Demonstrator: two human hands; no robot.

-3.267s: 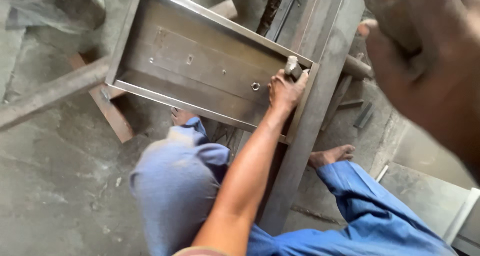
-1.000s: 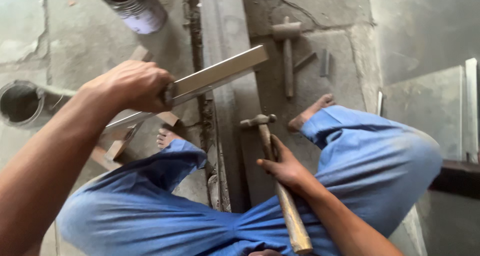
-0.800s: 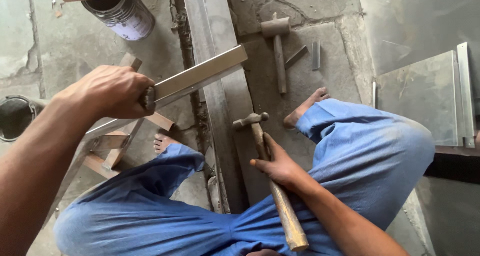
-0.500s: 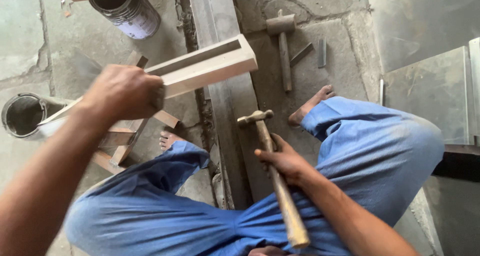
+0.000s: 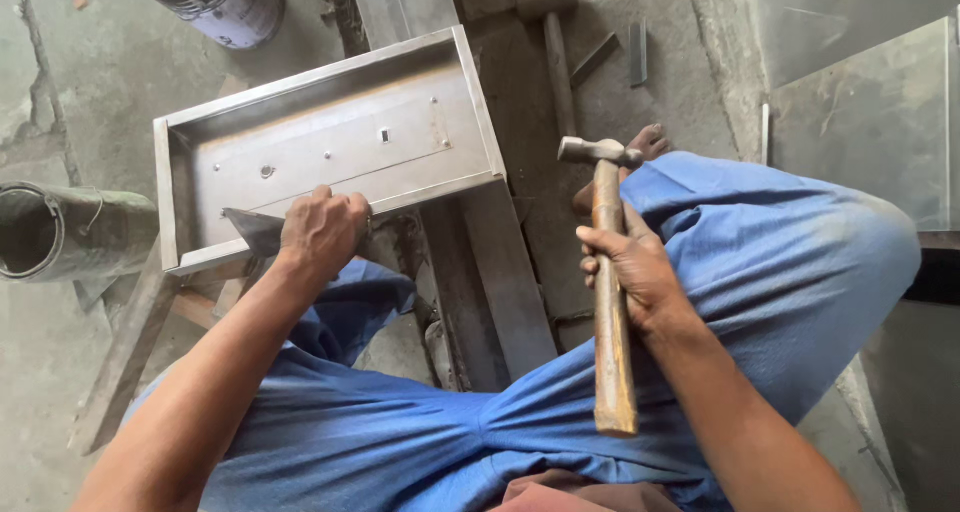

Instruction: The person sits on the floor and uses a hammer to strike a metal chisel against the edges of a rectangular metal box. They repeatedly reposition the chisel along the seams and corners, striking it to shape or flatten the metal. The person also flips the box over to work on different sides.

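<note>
Our left hand [image 5: 322,232] is clenched over the near rim of the shallow sheet-metal tray [image 5: 180,207], which lies open side up across the steel beam [image 5: 500,282] on the floor. Our right hand [image 5: 630,272] is wrapped around the wooden handle of the hammer [image 5: 605,272], head raised. A blow could catch the left fingers, so near the rim. Half a second ago the tray stood tilted on edge; now it lies flat.

- Left hand [image 5: 322,230] grips the near rim of a shallow metal tray [image 5: 330,152].
- Right hand [image 5: 632,272] holds a wooden-handled hammer [image 5: 606,282], head pointing away.
- Blue trousers [image 5: 760,262] cover the bent knees; a second hammer [image 5: 552,32] lies on the concrete floor [image 5: 90,102].
</note>
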